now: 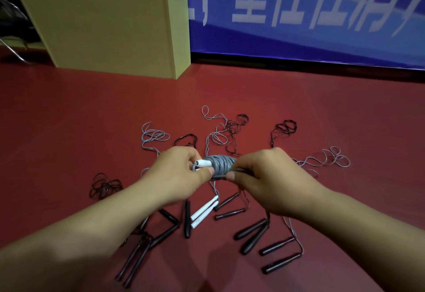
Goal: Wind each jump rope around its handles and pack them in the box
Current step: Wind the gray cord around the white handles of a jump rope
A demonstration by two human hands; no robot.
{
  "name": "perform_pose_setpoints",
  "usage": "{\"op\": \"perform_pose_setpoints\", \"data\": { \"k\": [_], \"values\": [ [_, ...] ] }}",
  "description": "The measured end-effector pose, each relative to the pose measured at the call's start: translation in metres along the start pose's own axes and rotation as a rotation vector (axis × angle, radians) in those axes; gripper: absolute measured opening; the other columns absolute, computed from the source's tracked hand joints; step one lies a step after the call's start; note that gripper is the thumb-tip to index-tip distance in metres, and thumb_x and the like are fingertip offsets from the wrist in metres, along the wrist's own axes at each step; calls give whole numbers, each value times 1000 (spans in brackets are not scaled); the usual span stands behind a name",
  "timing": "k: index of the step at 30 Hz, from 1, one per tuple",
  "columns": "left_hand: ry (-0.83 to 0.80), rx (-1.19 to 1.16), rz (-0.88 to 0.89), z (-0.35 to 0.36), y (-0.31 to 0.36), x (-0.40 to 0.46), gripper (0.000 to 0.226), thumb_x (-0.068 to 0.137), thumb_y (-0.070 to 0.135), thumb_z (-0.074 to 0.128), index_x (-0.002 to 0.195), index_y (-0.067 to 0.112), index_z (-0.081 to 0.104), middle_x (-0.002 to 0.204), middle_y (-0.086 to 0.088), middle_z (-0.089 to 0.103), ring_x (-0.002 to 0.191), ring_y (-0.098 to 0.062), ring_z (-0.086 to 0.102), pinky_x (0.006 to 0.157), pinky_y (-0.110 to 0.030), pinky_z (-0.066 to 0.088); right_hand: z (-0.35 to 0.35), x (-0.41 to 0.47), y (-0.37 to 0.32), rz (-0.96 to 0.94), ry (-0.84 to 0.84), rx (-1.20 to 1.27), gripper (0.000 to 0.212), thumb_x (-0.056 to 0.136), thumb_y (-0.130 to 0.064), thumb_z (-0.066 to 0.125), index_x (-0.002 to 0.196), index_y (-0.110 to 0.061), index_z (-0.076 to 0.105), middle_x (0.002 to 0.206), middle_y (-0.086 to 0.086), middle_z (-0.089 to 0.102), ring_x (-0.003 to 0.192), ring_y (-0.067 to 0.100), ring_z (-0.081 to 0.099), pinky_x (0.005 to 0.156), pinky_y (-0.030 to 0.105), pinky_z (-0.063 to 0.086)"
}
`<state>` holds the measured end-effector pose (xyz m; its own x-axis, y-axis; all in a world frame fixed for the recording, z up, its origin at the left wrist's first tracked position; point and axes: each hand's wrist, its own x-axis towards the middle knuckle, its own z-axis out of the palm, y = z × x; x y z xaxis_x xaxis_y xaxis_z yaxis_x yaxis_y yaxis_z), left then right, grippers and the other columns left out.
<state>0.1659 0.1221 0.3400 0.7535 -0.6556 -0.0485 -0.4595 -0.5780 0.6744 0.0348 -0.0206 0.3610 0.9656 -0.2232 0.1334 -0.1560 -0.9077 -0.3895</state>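
Head view: looks down on a red floor strewn with jump ropes, two bare hands meeting at centre.
Cabinet: a tan board-sided cabinet stands at 11 o'clock, well apart from the ropes; whether it is the packing box cannot be told.
Black coil: a loose black cord coil lies at 9 o'clock of the hands, beside the left forearm.
Left black handles: long black handles lie at 7 o'clock, partly under the left forearm.
Left hand: the left hand has its fingers curled round the white handles, thumb pressed against the windings.
Grey rope: the grey rope bundle sits between both hands, wound in many turns round those handles, held above the floor.
Spare white pair: another white-handled rope lies at 6 o'clock, directly below the bundle.
Right hand: the right hand pinches the free grey cord between thumb and fingers, just beside the bundle.
Right black handles: thick black handles and thinner ones lie at 5 o'clock.
Banner: a blue banner with white characters fills 1 o'clock.
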Motion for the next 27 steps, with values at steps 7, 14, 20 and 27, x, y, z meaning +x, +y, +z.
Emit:
{"op": "perform_pose_setpoints", "data": {
  "k": [7, 14, 20, 27],
  "values": [
    [-80, -90, -10, 1, 0, -1, 19, 85, 33, 70, 81, 16, 63, 63, 0, 70, 51, -13, 57, 52, -23, 38, -13, 0, 5, 12, 78, 65, 28, 85, -51, 64, 83, -25, 74, 68, -2, 67, 65, 12, 59, 62, 34, 47],
    [-319, 189, 133, 2, -3, -8, 28, 90, 46, 56, 81, 20, 53, 57, 12, 50, 51, -9, 41, 54, -28, 35, -14, 3, 14, 63, -31, 324, 21, 89, -36, 68, 78, -17, 71, 63, -6, 67, 57, 4, 59, 59, 22, 48],
    [-550, -19, 284, -1, 5, -20, 17, 100, 31, 51, 86, 23, 53, 72, 10, 66, 71, -9, 63, 75, -39, 52, -8, 3, 21, 113, -39, 616, 16, 88, -21, 70, 79, -8, 71, 58, -3, 62, 52, 7, 54, 53, 19, 44],
    [-517, -346, 316, 0, 6, -13, 10, 102, 12, 46, 95, 10, 54, 74, 6, 59, 75, -11, 62, 72, -25, 47, 4, 6, 25, 179, 43, 665, 19, 94, -27, 61, 83, -12, 66, 64, -4, 63, 53, 4, 52, 52, 18, 42]
  ]
}}
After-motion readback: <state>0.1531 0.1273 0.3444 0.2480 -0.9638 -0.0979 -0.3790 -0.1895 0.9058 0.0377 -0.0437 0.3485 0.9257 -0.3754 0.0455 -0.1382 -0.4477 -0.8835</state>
